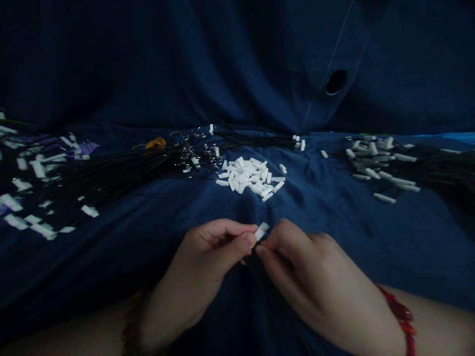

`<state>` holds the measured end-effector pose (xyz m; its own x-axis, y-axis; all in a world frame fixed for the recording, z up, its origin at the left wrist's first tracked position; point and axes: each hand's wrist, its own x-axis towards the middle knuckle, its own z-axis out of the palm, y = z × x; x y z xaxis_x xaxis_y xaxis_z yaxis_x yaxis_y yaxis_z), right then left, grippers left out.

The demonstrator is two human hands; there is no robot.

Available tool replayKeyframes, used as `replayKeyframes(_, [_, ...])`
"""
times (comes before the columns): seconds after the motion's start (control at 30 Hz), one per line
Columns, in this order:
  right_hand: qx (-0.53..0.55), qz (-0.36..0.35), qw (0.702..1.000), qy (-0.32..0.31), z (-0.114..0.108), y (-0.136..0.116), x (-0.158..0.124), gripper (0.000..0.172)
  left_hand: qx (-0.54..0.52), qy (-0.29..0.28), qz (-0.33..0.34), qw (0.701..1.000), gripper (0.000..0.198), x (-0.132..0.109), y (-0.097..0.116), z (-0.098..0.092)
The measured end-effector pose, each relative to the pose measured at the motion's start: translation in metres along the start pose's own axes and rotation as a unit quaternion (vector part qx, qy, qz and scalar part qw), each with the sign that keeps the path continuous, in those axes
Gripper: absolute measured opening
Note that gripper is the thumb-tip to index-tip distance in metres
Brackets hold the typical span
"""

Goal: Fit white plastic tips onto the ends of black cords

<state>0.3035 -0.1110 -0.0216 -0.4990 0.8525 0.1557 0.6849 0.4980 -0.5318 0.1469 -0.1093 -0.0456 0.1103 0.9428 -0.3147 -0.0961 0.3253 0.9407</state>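
My left hand point(202, 269) and my right hand point(315, 282) meet low in the middle of the view, fingertips together. Between them sits a small white plastic connector point(261, 231), pinched by the left thumb and forefinger. The right hand's fingers are closed against it too, and they seem to hold a thin black wire, which is hard to make out. A red bead bracelet point(403, 319) circles my right wrist. Just beyond the hands lies a pile of loose white connectors point(250, 178) on the dark blue cloth point(326, 207).
A long bundle of black wires point(122, 175) with white ends spreads across the left. A yellow rubber band point(156, 143) lies behind it. At the right lies another heap of wires with white connectors point(382, 165). A dark round hole point(336, 81) shows in the cloth behind.
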Motion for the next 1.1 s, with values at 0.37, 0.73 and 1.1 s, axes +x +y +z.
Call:
replayKeyframes(0.37, [-0.03,-0.046,0.998,-0.01,-0.022,0.001,0.0,0.007,-0.04,0.008,0.022,0.999,0.014,0.008,0.01,-0.004])
replayKeyframes(0.73, [0.068,-0.004,0.995,-0.074,-0.028,0.003,-0.001,0.011,-0.063,0.033,0.029,0.997,0.011,0.01,0.017,-0.006])
replayKeyframes(1.1, [0.133,-0.001,0.991,-0.025,-0.006,0.007,-0.003,0.015,0.0,0.036,0.054,0.998,0.012,0.008,0.012,-0.007])
